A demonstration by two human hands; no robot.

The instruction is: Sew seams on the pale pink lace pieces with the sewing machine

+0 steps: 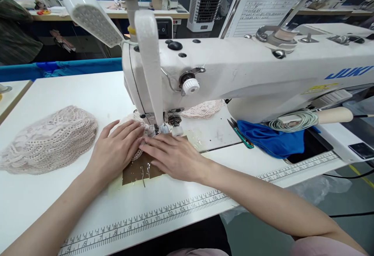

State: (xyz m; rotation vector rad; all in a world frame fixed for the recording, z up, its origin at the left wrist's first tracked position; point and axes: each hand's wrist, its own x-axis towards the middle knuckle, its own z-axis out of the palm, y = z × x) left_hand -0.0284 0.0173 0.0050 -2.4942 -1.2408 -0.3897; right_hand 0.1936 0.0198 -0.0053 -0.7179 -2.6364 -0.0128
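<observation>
My left hand [115, 150] lies flat with fingers stretched out on a small piece of pale lace [140, 125] in front of the needle of a white sewing machine [233, 73]. My right hand [172, 154] lies flat beside it, its fingers pressing the same lace near the presser foot [159, 129]. The fingertips of both hands meet just in front of the needle. Under the hands a brown taped patch [137, 172] shows on the white table [43, 205].
A heap of pale lace pieces [49, 139] lies at the left. More lace [204, 110] sits behind the needle. Blue cloth [271, 139] and green-handled snips [241, 135] lie under the machine arm. A ruler strip [146, 221] runs along the table's front edge. A lamp head [93, 16] hangs above.
</observation>
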